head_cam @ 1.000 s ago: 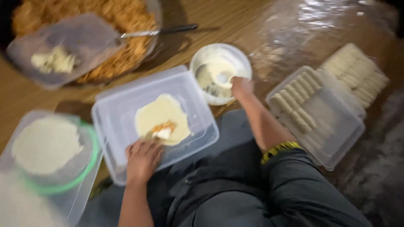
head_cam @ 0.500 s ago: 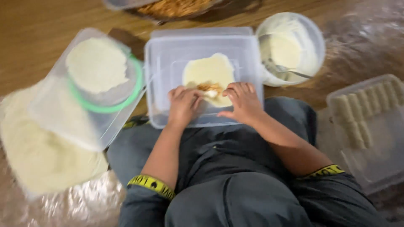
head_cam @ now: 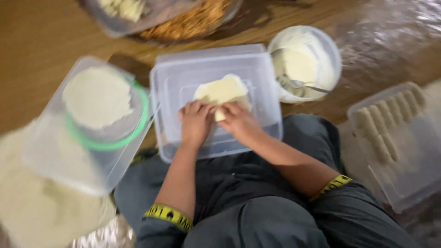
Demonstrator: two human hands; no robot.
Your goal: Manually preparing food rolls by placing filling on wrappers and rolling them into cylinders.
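Hands work side by side in the middle of the scene, over a pale round wrapper [head_cam: 223,89] that lies flat on an upturned clear plastic lid [head_cam: 216,98]. The left hand [head_cam: 196,123] rests with its fingers [head_cam: 194,109] bent down on the near edge of the wrapper, and the right hand [head_cam: 239,121] does the same just beside it, the fingers [head_cam: 229,110] pinching the near edge, which is folded up a little between them. Both hands so grasp the wrapper, not clenched into fists and not released; what is under the fold I cannot tell. To the far right of the lid, touching its corner, stands a white bowl [head_cam: 328,50] with pale batter, and a metal spoon [head_cam: 301,85] leans inside it. To the left of the lid a clear container [head_cam: 87,138] with a green ring holds a stack of round wrappers [head_cam: 97,96]. At the right edge another clear tray [head_cam: 409,156] carries a row of finished pale rolls [head_cam: 379,126], lying side by side. At the far side a big dish [head_cam: 188,23] of orange-brown filling is partly in view, with one more clear lid over a part of it. All things stand on a brown wooden floor [head_cam: 41,50], and the person sits with the knees in dark trousers near the lid.
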